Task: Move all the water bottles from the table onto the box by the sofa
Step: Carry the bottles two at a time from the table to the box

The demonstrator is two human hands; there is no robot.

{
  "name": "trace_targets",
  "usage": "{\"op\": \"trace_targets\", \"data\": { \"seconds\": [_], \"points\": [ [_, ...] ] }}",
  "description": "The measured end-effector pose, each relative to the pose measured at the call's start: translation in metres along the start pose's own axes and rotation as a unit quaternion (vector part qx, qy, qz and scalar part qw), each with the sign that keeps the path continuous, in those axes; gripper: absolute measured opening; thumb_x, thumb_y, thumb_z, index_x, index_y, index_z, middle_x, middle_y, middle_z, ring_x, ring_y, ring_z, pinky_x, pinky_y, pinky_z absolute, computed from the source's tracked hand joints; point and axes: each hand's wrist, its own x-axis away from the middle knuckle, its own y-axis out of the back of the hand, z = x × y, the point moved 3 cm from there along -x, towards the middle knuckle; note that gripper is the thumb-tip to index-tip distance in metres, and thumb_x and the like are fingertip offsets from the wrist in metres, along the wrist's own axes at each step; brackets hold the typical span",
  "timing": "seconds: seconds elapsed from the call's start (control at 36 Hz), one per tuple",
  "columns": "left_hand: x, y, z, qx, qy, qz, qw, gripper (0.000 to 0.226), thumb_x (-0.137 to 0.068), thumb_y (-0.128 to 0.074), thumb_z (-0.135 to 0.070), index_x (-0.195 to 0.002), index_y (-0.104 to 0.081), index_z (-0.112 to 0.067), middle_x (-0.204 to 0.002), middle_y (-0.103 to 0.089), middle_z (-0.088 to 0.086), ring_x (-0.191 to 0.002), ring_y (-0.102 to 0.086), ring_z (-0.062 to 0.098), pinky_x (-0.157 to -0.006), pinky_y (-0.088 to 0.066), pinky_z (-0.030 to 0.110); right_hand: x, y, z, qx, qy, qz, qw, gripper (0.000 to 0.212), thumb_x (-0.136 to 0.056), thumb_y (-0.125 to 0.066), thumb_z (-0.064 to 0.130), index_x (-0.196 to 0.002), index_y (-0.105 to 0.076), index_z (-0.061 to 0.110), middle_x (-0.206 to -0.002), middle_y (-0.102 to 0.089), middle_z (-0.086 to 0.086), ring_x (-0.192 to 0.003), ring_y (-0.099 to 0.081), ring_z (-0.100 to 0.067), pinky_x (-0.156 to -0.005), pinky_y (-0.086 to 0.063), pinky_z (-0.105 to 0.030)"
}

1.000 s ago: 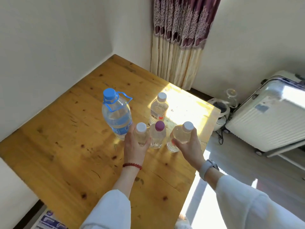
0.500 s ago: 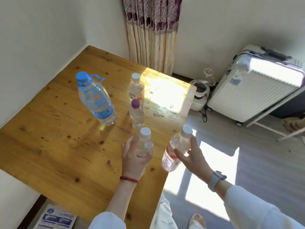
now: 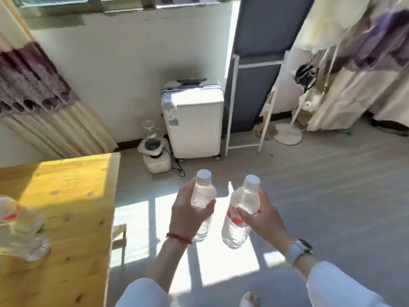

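Note:
My left hand [image 3: 188, 214] grips a small clear water bottle [image 3: 203, 196] with a white cap, held upright over the floor. My right hand [image 3: 263, 220] grips a larger clear bottle [image 3: 240, 218] with a white cap and a red label, tilted slightly. Both bottles are off the wooden table [image 3: 73, 196], which lies at the left. A blurred clear bottle [image 3: 21, 229] with red label marks still stands on the table at the left edge of view. No box or sofa shows.
A white suitcase [image 3: 192, 120] stands against the wall ahead, with a small white appliance [image 3: 155, 154] and its cord beside it. A grey folding frame [image 3: 254, 85] leans to its right. Hanging clothes [image 3: 354, 63] and a fan base [image 3: 287, 134] sit at the far right. Grey floor lies ahead.
I have turned right, away from the table. Both hands have carried their bottles off the tabletop and now hold them over the floor. Most of the remaining bottles have left the view.

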Motion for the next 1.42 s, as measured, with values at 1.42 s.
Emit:
{"op": "trace_targets", "data": {
  "seconds": [1.42],
  "points": [
    [-0.101, -1.018, -0.768, 0.184, -0.295, 0.554, 0.756, 0.068, -0.067, -0.077, -0.032, -0.124, -0.042, -0.019, -0.077, -0.061, -0.017, -0.061, -0.059, -0.008, -0.061, -0.041, 0.003, -0.04, 0.9, -0.575, -0.053, -0.277, -0.575, 0.768, 0.052, -0.075, -0.066, 0.043, -0.12, -0.04, 0.035, -0.094, -0.067, 0.0, -0.081, -0.065, -0.024, -0.077, -0.053, -0.039]
  ]
}}
